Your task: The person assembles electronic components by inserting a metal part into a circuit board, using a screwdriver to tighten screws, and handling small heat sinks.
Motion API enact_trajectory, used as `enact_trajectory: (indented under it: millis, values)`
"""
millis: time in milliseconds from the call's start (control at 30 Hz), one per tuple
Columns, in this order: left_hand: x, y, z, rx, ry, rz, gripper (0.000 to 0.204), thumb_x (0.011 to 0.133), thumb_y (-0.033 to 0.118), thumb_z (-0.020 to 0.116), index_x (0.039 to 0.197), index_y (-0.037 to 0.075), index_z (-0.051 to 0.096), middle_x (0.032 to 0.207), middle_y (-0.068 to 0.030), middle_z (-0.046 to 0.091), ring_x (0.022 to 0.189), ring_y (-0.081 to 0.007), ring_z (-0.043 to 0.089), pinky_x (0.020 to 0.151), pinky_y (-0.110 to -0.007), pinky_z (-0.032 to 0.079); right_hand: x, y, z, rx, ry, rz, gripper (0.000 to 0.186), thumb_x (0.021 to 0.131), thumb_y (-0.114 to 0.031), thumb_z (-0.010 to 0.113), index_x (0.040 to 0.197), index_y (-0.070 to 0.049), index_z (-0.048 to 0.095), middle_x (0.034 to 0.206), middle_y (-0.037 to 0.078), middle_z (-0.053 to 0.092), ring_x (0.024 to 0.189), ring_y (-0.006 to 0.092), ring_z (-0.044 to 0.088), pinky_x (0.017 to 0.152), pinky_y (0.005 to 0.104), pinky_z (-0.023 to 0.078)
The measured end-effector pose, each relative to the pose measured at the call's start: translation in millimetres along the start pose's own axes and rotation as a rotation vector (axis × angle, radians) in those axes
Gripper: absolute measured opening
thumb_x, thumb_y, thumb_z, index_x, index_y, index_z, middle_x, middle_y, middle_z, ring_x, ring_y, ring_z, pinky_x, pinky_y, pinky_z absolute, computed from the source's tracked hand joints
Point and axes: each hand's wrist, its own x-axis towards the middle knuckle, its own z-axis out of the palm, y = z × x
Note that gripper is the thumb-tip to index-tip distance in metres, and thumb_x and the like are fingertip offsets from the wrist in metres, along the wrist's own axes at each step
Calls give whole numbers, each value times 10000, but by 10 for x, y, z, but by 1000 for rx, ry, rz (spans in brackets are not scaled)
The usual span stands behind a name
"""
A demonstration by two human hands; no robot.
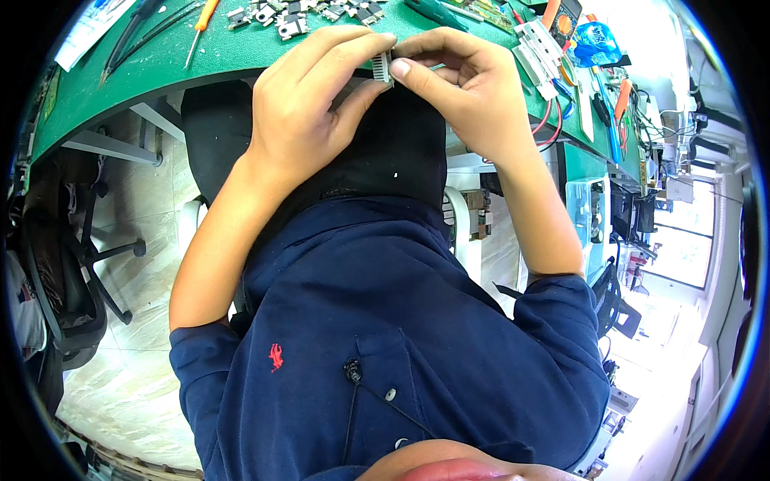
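Between my two hands, at the near edge of the green-topped bench (pixel 216 60), is a small grey part with a comb-like row of fins (pixel 382 69). My left hand (pixel 298 108) pinches it from the left, thumb below and fingers above. On the other side, my right hand (pixel 485 96) is closed against it, with the thumb and curled index finger at its right edge. The fingertips hide much of the part, and its exact kind is unclear.
Several small metal and black components (pixel 293 24) lie scattered beyond my left hand, beside an orange-handled screwdriver (pixel 200 22) and dark cables (pixel 132 36). At the right are a white device with wires (pixel 539 60), an orange-and-black multimeter (pixel 565 22) and a blue packet (pixel 596 45).
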Motion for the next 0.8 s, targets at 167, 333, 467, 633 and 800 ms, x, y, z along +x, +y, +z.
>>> enact_trajectory:
  millis: [167,333,467,633,800]
  values:
    - [31,21,-40,-30,-58,-14,398,771,-26,815,1157,-1,722,1127,-160,720,992,-292,720,864,-338,573,-7,-44,-12,-114,-10,22,285,898,-201,808,1065,21,746,950,120,774,802,126,749,725,243,592]
    - [27,26,-43,-20,-72,10,385,769,-28,815,1142,-6,725,1112,-155,723,980,-285,722,856,-331,573,-11,-145,49,-31,17,211,223,884,-109,775,1019,53,701,897,87,731,813,95,713,715,223,558]
    - [45,44,-64,3,-70,20,377,766,-35,814,1132,-8,725,1105,-151,725,971,-277,724,850,-320,572,-1,-172,140,-14,88,183,242,845,-78,783,957,118,695,835,121,754,782,86,725,688,215,576]
    - [51,37,-53,2,-65,34,363,758,-50,810,1111,-12,730,1092,-152,729,956,-275,726,846,-319,573,-15,-215,167,-45,126,177,223,820,-75,784,917,102,690,771,98,738,755,81,723,659,224,569]
    - [69,25,-59,-9,-74,25,363,755,-59,807,1107,-15,731,1083,-153,733,960,-275,726,857,-322,571,-18,5,186,-69,152,-17,211,810,-78,777,894,92,683,755,97,735,732,73,713,644,225,564]
